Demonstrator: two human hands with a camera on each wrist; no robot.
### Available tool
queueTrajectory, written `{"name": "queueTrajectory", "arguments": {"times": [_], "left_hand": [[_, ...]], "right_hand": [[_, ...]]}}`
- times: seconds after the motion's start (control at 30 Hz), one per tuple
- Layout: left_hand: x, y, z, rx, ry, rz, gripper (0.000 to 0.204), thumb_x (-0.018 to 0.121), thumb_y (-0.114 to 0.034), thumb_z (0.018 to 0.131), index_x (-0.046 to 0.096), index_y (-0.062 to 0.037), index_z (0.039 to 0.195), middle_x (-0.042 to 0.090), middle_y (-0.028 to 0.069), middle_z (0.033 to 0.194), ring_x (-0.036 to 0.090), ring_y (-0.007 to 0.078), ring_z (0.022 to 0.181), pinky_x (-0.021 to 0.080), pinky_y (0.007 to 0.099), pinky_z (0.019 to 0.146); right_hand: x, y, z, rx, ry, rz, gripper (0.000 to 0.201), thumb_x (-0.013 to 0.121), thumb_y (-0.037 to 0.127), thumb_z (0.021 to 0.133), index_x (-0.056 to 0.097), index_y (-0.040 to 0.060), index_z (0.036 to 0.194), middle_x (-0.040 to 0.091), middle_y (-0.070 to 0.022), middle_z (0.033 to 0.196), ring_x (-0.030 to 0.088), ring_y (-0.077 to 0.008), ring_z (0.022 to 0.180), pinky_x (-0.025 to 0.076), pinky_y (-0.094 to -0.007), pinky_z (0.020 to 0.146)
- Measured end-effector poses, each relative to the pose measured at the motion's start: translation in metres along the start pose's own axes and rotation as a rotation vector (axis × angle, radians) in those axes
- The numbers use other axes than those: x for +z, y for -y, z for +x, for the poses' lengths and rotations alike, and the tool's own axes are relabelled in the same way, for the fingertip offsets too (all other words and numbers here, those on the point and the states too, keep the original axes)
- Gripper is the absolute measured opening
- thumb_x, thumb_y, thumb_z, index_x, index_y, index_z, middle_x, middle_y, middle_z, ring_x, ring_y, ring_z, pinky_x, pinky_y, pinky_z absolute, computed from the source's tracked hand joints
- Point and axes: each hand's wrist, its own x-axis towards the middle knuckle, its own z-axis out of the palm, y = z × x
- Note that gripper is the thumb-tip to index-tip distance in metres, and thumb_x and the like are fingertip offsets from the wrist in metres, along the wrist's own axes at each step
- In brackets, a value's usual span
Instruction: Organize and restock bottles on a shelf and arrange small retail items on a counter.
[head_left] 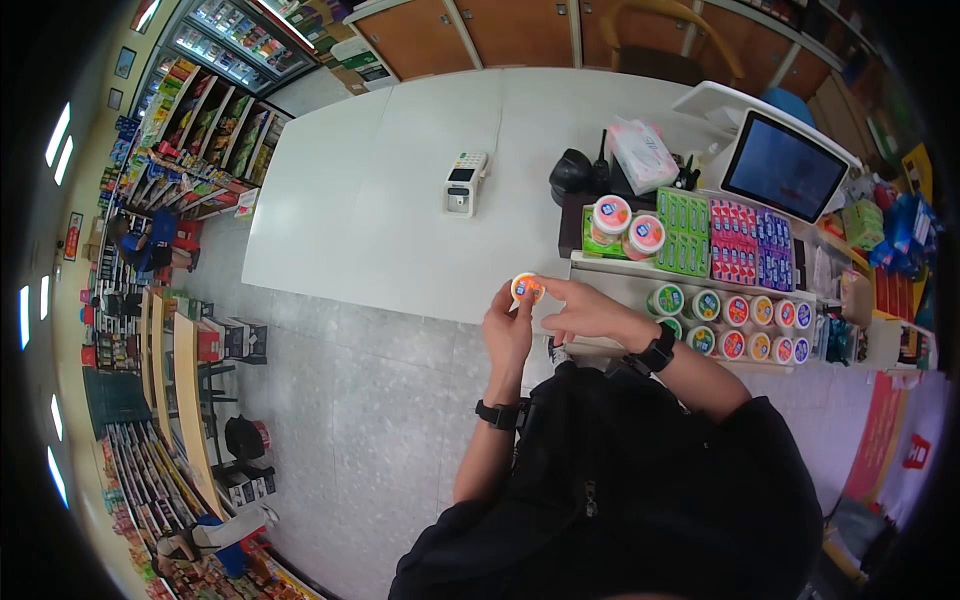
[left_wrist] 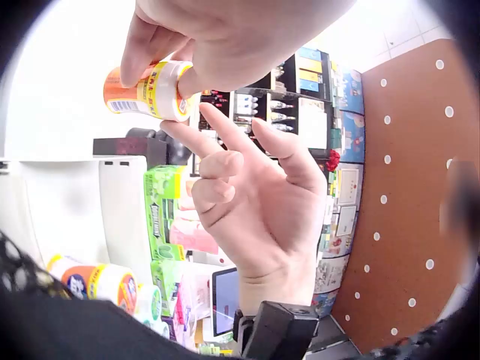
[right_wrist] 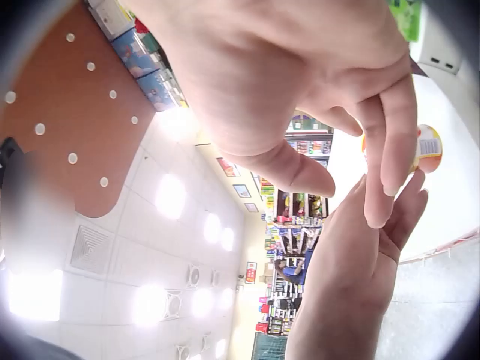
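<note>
A small tub (head_left: 527, 288) with an orange and yellow label and a white lid is held up over the counter's front edge. My left hand (head_left: 507, 330) grips it between thumb and fingers; in the left wrist view, the label and barcode of the tub (left_wrist: 133, 94) face the camera. My right hand (head_left: 600, 316) is beside it, with the index fingertip reaching to the tub and the other fingers loosely bent. From the right wrist, part of the tub (right_wrist: 430, 148) shows behind the right fingers.
Rows of similar colourful tubs (head_left: 735, 311) fill a shelf on the right, below green gum boxes (head_left: 683, 232) and two stacked-looking pink-lidded tubs (head_left: 612, 213). A card terminal (head_left: 464, 185) stands on the white counter (head_left: 350, 190). Behind the boxes are tissues (head_left: 643, 155) and a screen (head_left: 787, 165).
</note>
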Motion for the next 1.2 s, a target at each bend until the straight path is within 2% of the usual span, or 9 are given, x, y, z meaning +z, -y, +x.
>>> {"name": "queueTrajectory", "arguments": {"times": [0.07,0.17,0.5,0.63,0.77,0.9,1.0,1.1,1.2], "left_hand": [[0.0,0.014,0.013,-0.033,-0.007,0.037,0.049,0.069,-0.025,0.094,0.057,0.0057,0.13,0.07,0.0188,0.111,0.07,0.0212,0.097,0.058,0.0311,0.074],[0.006,0.042,0.029,0.002,-0.029,0.028,0.047,0.069,-0.033,0.092,0.064,-0.0001,0.125,0.074,0.0179,0.101,0.071,0.018,0.076,0.055,0.0312,0.066],[0.036,0.069,0.061,-0.106,0.109,-0.041,0.05,0.07,-0.025,0.093,0.056,0.0062,0.13,0.072,0.0188,0.103,0.072,0.022,0.087,0.059,0.0306,0.066],[0.049,0.067,0.066,-0.077,0.093,-0.065,0.053,0.069,-0.026,0.094,0.054,0.008,0.131,0.071,0.0185,0.103,0.072,0.0212,0.087,0.059,0.0294,0.064],[0.053,0.065,0.063,-0.088,0.099,-0.033,0.055,0.067,-0.028,0.094,0.052,0.0082,0.133,0.069,0.0219,0.11,0.072,0.0225,0.091,0.059,0.0309,0.069],[0.05,0.028,0.026,0.152,-0.228,0.173,0.046,0.068,-0.028,0.094,0.059,0.002,0.127,0.064,0.0222,0.116,0.069,0.0234,0.091,0.056,0.032,0.073],[0.043,-0.003,-0.009,0.206,0.006,0.167,0.038,0.071,-0.023,0.091,0.064,0.001,0.119,0.068,0.0108,0.105,0.066,0.0176,0.085,0.052,0.0316,0.07],[0.047,-0.02,-0.034,0.089,0.526,0.216,0.051,0.076,-0.022,0.085,0.06,0.001,0.128,0.069,0.015,0.114,0.07,0.0211,0.087,0.056,0.0332,0.075],[0.061,-0.022,-0.048,0.179,0.734,0.357,0.064,0.08,-0.022,0.081,0.054,0.0006,0.136,0.068,0.0196,0.117,0.071,0.026,0.09,0.057,0.0353,0.078]], "right_hand": [[0.003,-0.016,0.02,0.017,-0.004,-0.017,0.072,0.063,0.012,0.082,0.037,0.004,0.148,0.063,-0.0232,0.115,0.072,-0.0207,0.068,0.055,-0.0289,0.054],[0.005,-0.03,0.04,0.112,0.003,-0.076,0.072,0.065,0.015,0.082,0.037,0.0041,0.148,0.063,-0.0211,0.112,0.072,-0.0213,0.068,0.055,-0.0299,0.053],[-0.024,-0.041,0.001,0.091,-0.197,0.049,0.059,0.066,0.021,0.091,0.045,-0.0006,0.142,0.058,-0.026,0.13,0.071,-0.0192,0.066,0.055,-0.0272,0.053],[-0.04,-0.036,-0.04,0.099,-0.313,-0.114,0.058,0.068,0.022,0.087,0.05,-0.002,0.137,0.061,-0.0256,0.127,0.07,-0.0198,0.062,0.056,-0.0294,0.06],[-0.049,-0.034,-0.08,0.131,-0.382,-0.475,0.052,0.069,0.022,0.081,0.059,0.0013,0.128,0.066,-0.0201,0.122,0.071,-0.0303,0.09,0.055,-0.0376,0.085],[-0.048,-0.044,-0.104,0.137,-0.401,-0.63,0.051,0.069,0.02,0.079,0.061,0.0027,0.127,0.067,-0.0188,0.12,0.064,-0.0354,0.106,0.05,-0.0422,0.094],[-0.047,-0.062,-0.11,0.085,-0.413,-0.704,0.051,0.07,0.018,0.077,0.062,0.0017,0.125,0.068,-0.0201,0.114,0.062,-0.0378,0.11,0.047,-0.0442,0.098],[-0.048,-0.062,-0.108,0.062,-0.369,-0.75,0.046,0.07,0.016,0.076,0.065,0.0043,0.12,0.069,-0.0202,0.105,0.063,-0.0383,0.105,0.05,-0.0447,0.093],[-0.05,-0.051,-0.106,0.195,-0.275,-0.716,0.038,0.069,0.014,0.076,0.068,0.0068,0.114,0.069,-0.0204,0.098,0.064,-0.0392,0.098,0.051,-0.0456,0.087]]}}
